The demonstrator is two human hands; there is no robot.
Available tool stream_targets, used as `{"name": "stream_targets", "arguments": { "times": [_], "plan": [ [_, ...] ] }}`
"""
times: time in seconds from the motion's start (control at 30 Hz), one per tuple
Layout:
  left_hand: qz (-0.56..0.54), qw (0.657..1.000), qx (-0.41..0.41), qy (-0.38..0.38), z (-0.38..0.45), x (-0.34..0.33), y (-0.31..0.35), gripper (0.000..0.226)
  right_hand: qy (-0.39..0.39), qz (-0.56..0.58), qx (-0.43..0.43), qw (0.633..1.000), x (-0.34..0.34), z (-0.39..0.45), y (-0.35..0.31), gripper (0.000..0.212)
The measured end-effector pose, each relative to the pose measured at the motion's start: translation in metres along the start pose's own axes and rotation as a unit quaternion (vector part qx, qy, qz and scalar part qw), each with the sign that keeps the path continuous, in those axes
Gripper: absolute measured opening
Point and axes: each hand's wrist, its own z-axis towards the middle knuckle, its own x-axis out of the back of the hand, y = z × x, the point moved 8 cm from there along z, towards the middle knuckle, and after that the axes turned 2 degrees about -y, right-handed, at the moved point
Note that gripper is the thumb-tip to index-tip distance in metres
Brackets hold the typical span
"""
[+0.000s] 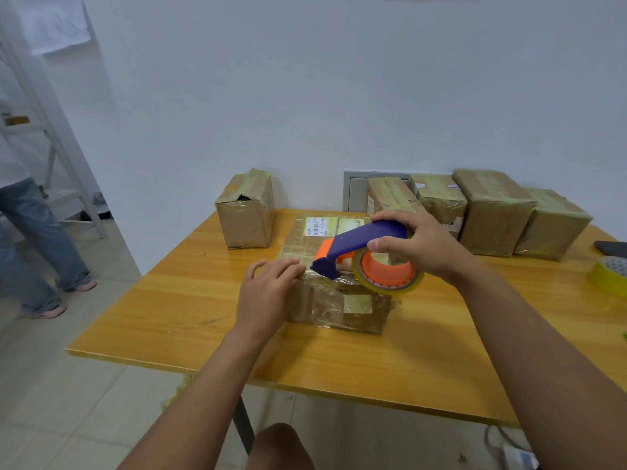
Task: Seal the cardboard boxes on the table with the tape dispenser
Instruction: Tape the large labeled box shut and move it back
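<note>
The tape dispenser (359,245), blue-handled with an orange blade guard and an orange hub carrying a roll of clear yellowish tape, sits over the near right part of a flat cardboard box (334,283) in the middle of the desk (190,320). Its blue nose touches the box's top near the front edge. The right hand (412,247) grips the dispenser's handle from above, fingers curled over it and thumb pressed along the near side. The left hand (268,293) lies flat on the box's near left corner, fingers straight and together, pressing the top down. The box is wrapped in glossy tape and bears a white shipping label (320,226) at its far edge.

Toward the far left corner of the desk stands a taller box (246,212), its taped top torn open. Along the far right edge four more taped boxes (488,212) sit side by side against the wall. At the right edge lies a yellow tape roll (610,274), with a dark object (612,248) just behind it. Left of the desk, on the tiled floor, stand a person's legs in jeans (40,245).
</note>
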Motion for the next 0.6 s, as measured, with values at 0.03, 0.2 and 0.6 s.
{"name": "stream_targets", "arguments": {
  "times": [0.03,0.2,0.6],
  "plan": [
    [0.005,1.000,0.000,-0.001,0.002,0.001,-0.002,0.026,-0.001,-0.003,0.003,1.000,-0.003,0.001,-0.001,0.048],
    [0.033,0.999,-0.005,-0.024,0.003,-0.005,0.003,0.046,0.015,-0.024,0.012,1.000,-0.009,0.008,-0.005,0.049],
    [-0.027,0.998,0.053,-0.029,0.002,-0.005,0.005,0.032,0.024,-0.035,-0.027,0.999,0.048,-0.023,0.015,0.039]
  ]
}}
